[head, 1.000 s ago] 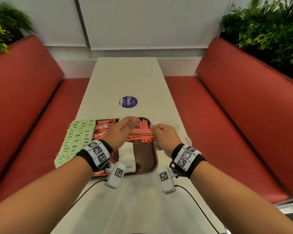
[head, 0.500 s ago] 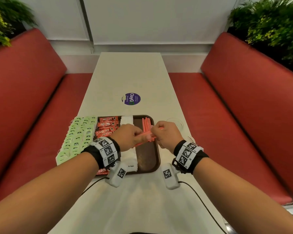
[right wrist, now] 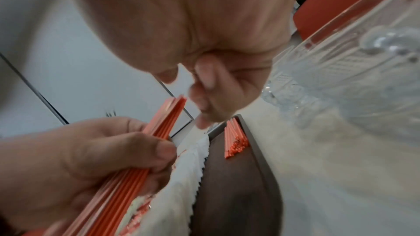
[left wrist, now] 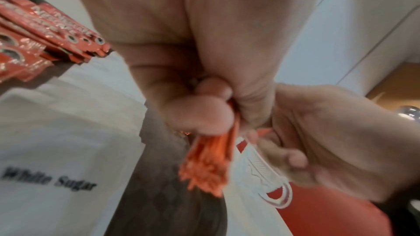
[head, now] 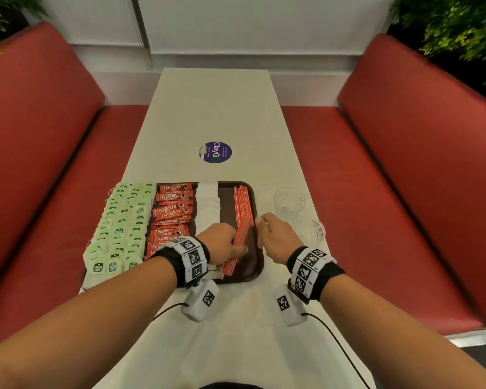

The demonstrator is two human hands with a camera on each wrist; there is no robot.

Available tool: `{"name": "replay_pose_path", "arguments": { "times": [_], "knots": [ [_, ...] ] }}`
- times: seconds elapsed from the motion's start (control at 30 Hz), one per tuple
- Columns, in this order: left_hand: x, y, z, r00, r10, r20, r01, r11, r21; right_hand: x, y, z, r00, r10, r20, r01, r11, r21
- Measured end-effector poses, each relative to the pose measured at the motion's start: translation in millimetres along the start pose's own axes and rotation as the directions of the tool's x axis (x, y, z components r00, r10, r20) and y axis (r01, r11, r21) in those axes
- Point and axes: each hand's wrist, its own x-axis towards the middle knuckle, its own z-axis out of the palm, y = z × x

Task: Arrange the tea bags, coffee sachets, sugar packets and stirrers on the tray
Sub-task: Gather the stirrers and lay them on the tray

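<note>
Booth table between red benches: the left hand grips a bundle of orange stirrers over the brown tray. Just right, the right hand hangs loosely curled, holding nothing. Left of both hands lie sugar packets, coffee sachets and tea bags; two glasses stand beyond the right hand.

head: high, facing forward-down over the tray | left wrist: close, along fingers | right wrist: close | shared: stirrers

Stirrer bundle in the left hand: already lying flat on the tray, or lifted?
Lifted. The left hand grips the stirrer bundle tilted above the tray; the left wrist view shows its near end in the air.
</note>
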Motion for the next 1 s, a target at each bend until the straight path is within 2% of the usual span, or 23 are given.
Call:
{"name": "replay_pose_path", "arguments": {
  "times": [0.07,0.13,0.27,0.33,0.4,0.5,0.6,0.73,0.9,1.0],
  "knots": [
    [12,1,5,0.991,-0.112,-0.075,0.114,0.993,0.026,0,10,5,0.994,0.102,0.043,-0.093,0.979,-0.184],
    [22,5,13,0.974,-0.216,-0.071,0.211,0.975,-0.065,-2,17,11,0.974,0.202,0.105,-0.158,0.932,-0.327],
    [41,15,29,0.942,-0.334,-0.039,0.328,0.937,-0.119,1,27,24,0.953,0.235,0.19,-0.136,0.894,-0.426],
    [49,20,35,0.94,-0.336,-0.055,0.331,0.94,-0.084,4,30,27,0.953,0.232,0.195,-0.139,0.906,-0.4],
    [54,24,39,0.935,-0.33,-0.126,0.328,0.944,-0.038,7,33,28,0.952,0.238,0.194,-0.152,0.914,-0.378],
    [58,26,41,0.921,-0.34,-0.191,0.336,0.94,-0.052,8,36,28,0.954,0.227,0.195,-0.145,0.919,-0.366],
    [57,26,40,0.929,-0.29,-0.229,0.311,0.948,0.062,9,40,29,0.956,0.22,0.197,-0.14,0.925,-0.352],
    [51,24,38,0.954,-0.229,-0.192,0.268,0.94,0.211,10,43,31,0.96,0.206,0.188,-0.136,0.934,-0.33],
    [42,25,41,0.955,-0.277,-0.107,0.296,0.915,0.275,8,42,29,0.958,0.212,0.193,-0.145,0.939,-0.314],
    [40,24,49,0.956,-0.274,-0.109,0.294,0.911,0.29,8,41,29,0.959,0.207,0.192,-0.144,0.943,-0.299]
  ]
}}
